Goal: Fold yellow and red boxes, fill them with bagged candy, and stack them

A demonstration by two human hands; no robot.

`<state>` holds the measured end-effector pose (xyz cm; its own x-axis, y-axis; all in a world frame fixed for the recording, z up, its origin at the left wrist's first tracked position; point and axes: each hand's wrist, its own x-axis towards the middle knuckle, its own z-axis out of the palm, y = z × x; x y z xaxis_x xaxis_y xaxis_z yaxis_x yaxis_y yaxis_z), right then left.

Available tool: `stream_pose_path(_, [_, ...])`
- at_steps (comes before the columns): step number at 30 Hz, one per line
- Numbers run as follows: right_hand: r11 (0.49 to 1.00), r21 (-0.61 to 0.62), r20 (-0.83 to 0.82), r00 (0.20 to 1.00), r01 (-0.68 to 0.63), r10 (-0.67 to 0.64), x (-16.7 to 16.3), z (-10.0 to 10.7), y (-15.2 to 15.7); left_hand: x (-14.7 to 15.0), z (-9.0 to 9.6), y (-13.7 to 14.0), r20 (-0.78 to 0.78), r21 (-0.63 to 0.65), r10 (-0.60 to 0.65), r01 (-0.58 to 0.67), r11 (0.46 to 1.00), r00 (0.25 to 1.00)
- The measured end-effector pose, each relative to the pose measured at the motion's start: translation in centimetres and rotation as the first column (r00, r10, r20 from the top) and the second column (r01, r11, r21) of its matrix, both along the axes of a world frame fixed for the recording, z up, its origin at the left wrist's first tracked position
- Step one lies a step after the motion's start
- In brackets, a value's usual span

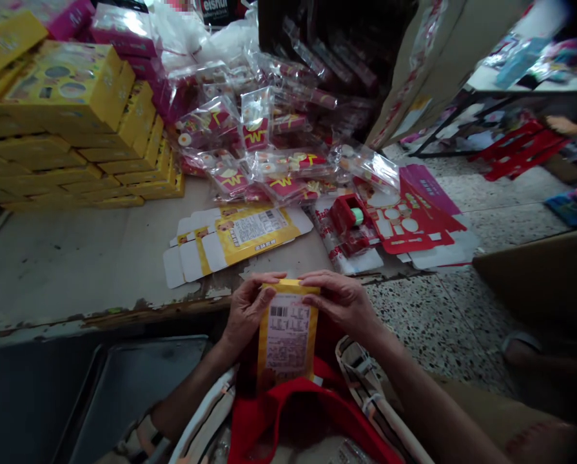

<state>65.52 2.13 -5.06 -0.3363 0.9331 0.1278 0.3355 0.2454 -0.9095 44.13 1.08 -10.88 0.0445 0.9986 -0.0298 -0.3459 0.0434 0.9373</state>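
Observation:
Close to my body, a yellow cardboard box (288, 335) stands upright with its white printed label and barcode facing me. My left hand (250, 306) grips its upper left corner, thumb on the front. At the upper right corner my right hand (343, 301) pinches it the same way. The fingers of both hands meet the box's top edge, and the far side is hidden. Just beyond my hands, several flattened yellow cartons (249, 233) lie fanned on the table.
Stacked yellow boxes (75, 116) fill the table's left side. Clear plastic packets (269, 142) are heaped at the back. A red tape dispenser (349, 219) stands beside flat red cartons (409, 212). The table's worn front edge (124, 312) runs before me. A cardboard carton (428, 71) rises behind.

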Motion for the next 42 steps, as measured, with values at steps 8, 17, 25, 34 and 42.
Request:
stream_pose_path(8, [0.817, 0.221, 0.044, 0.831, 0.533, -0.554, 9.2, 5.9, 5.2, 0.2, 4.0, 2.0, 0.103, -0.115, -0.254, 0.265, 0.957, 0.962])
stream_pose_path(17, [0.884, -0.169, 0.171, 0.896, 0.436, -0.41, 9.2, 5.5, 9.0, 0.4, 6.6, 2.9, -0.165, -0.008, -0.052, 0.052, 0.999, 0.985])
stream_pose_path(25, [0.766, -0.243, -0.098, 0.77, 0.595, -0.63, 8.1, 5.6, 4.0, 0.7, 7.5, 4.5, -0.206, 0.05, -0.025, 0.036, 0.998, 0.978])
stream_pose_path(34, [0.739, -0.276, -0.148, 0.733, 0.615, -0.664, 9.4, -0.8, 4.0, 2.9, 7.7, 5.4, -0.354, 0.007, -0.233, 0.251, 0.968, 0.906])
stream_pose_path(42, [0.973, -0.132, -0.068, 0.977, 0.191, -0.201, 10.6, 4.6, 1.2, 6.6, 5.1, 6.0, -0.267, -0.065, -0.424, 0.422, 0.904, 0.866])
